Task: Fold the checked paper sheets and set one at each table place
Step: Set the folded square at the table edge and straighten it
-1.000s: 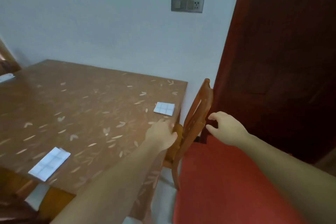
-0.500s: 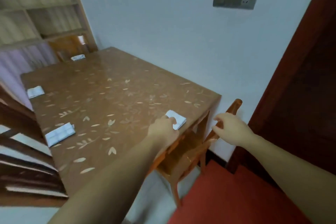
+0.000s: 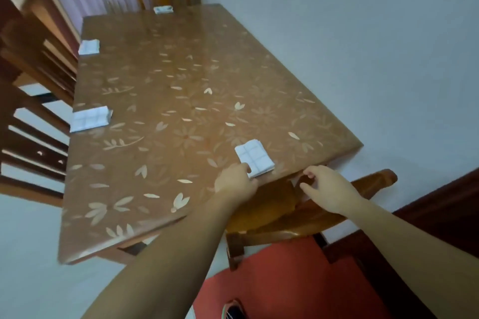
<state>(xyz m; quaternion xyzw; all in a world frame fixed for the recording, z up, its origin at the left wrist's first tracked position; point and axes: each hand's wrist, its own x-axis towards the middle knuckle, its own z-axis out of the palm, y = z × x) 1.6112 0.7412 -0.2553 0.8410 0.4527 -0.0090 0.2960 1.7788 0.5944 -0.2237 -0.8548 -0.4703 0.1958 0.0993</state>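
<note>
The nearest folded checked paper [image 3: 254, 158] lies flat on the brown table [image 3: 168, 111], close to the near edge and near the corner by the wall. It is white with thin grey lines that make squares. The left hand [image 3: 236, 182] is at the paper's near corner, with bent fingers touching it. The thumb is hidden, so I cannot tell if the hand is pinching the paper or only resting on it. The right hand [image 3: 326, 188] is just beside it, off the table edge and above the wooden chair [image 3: 363, 189]. Its fingers are loosely bent and there is nothing in it. Three more folded checked papers are on the table. One [image 3: 89, 119] lies by the left edge, another [image 3: 89, 46] is farther along that same edge, and the last one [image 3: 162, 9] sits at the far end. The table top has a pale leaf and flower pattern. More wooden chairs [image 3: 33, 137] stand along the left side. A red mat [image 3: 285, 280] lies on the floor under the arms, and a dark door [image 3: 440, 202] is on the right.
</note>
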